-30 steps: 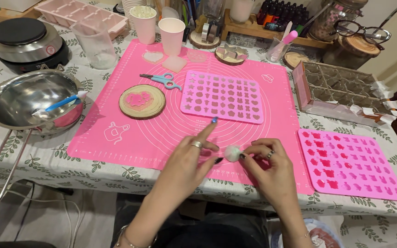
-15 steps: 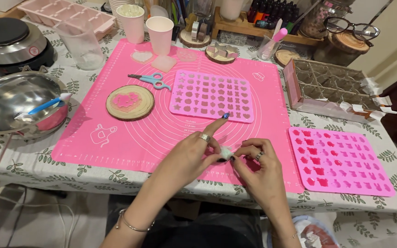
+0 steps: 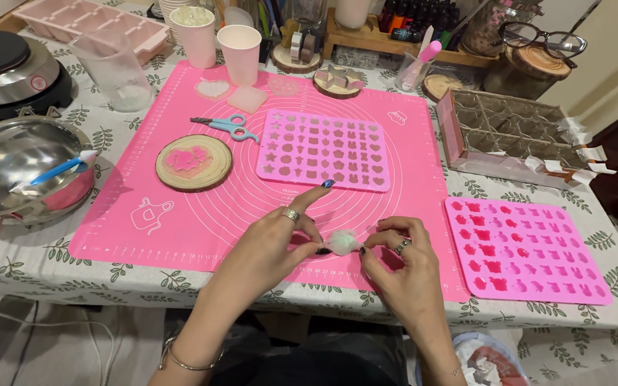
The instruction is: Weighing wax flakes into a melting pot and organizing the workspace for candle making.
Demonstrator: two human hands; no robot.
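1. Small whitish lump: lower centre of the frame, pinched between both hands just above the near edge of the pink mat.
2. Open room: bare mat surface lies to the left of the hands and between them and the pink mould tray at centre; the near table edge runs close below the wrists.
3. Left hand: comes in from the lower centre, thumb and middle fingers closed on the lump's left side, forefinger stretched out straight toward the tray; a ring on one finger, a thin bracelet on the wrist.
4. Right hand: comes in from the lower right, fingers curled and pinching the lump's right side; a ring on one finger.
5. Materials: the lump looks soft, pale and crumpled; the mat is smooth and printed with rings and ruler marks; the tray is set with rows of small shaped hollows.
6. Surroundings: a second pink mould at right, a round wooden disc and blue scissors at left centre, a steel pan at far left.
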